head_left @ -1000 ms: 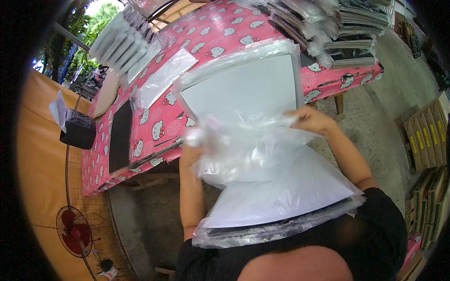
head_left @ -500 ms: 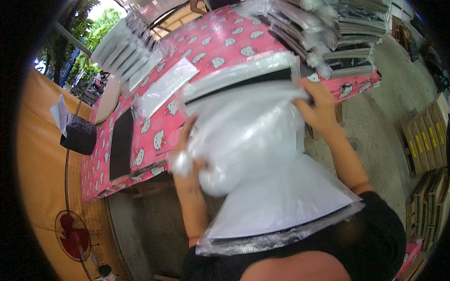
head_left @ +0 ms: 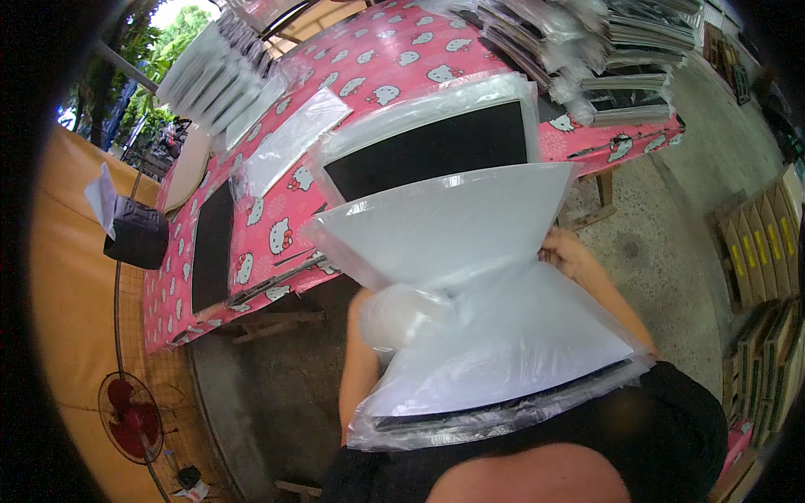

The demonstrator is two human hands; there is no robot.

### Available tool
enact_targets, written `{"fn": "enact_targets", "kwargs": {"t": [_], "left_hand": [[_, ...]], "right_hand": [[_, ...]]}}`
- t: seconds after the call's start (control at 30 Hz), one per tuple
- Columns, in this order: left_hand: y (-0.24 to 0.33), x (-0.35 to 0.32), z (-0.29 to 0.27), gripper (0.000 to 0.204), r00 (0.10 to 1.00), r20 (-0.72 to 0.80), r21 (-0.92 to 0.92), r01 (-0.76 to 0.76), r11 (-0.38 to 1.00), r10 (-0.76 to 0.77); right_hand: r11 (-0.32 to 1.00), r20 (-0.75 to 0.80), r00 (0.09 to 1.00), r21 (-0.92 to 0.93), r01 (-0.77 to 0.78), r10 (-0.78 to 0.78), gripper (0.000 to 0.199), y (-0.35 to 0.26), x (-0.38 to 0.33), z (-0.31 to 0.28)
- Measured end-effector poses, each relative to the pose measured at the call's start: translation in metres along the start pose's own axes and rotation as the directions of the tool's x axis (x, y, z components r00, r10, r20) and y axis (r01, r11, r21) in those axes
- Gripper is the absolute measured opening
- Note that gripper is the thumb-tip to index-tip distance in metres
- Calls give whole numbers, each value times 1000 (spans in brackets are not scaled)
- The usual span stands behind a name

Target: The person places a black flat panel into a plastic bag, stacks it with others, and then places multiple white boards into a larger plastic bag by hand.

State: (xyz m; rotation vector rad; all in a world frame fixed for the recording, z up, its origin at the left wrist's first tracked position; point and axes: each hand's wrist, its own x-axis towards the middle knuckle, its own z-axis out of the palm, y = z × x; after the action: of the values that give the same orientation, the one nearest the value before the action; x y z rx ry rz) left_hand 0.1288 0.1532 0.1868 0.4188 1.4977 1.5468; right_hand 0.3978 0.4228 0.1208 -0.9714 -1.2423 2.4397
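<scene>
A large white sheet in a clear plastic bag (head_left: 495, 310) leans from the table edge down onto my lap. It is pinched in at the middle, and a black strip shows along its near end. At its right edge my right hand (head_left: 570, 254) is closed, fingers curled against the plastic. My left forearm comes up on the other side, but the left hand is hidden under the plastic, next to a bunched, rounded lump of clear plastic (head_left: 407, 318). Just beyond, a black panel in clear plastic (head_left: 440, 151) lies on the table.
The table has a pink patterned cover (head_left: 402, 80). Stacks of plastic-wrapped panels (head_left: 633, 63) stand far right, another stack (head_left: 214, 88) far left. A flat wrapped white packet (head_left: 298, 142) and a black board (head_left: 213, 251) lie left. A red fan (head_left: 132, 417) and cardboard boxes (head_left: 765, 251) flank the table.
The bagged sheet's far end has come toward me and spread out, uncovering the black panel. Both hands have drawn back from the table, the left going under the plastic.
</scene>
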Motion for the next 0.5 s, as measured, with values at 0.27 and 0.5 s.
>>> {"fn": "enact_targets", "kwargs": {"t": [0.27, 0.5], "left_hand": [[-187, -37, -110, 33, 813, -481, 466, 555, 689, -328], [-93, -9, -170, 37, 335, -904, 288, 18, 958, 265]], "right_hand": [[960, -114, 986, -236, -149, 125, 56, 57, 9, -28], [288, -177, 924, -954, -77, -339, 29, 58, 28, -82]]}}
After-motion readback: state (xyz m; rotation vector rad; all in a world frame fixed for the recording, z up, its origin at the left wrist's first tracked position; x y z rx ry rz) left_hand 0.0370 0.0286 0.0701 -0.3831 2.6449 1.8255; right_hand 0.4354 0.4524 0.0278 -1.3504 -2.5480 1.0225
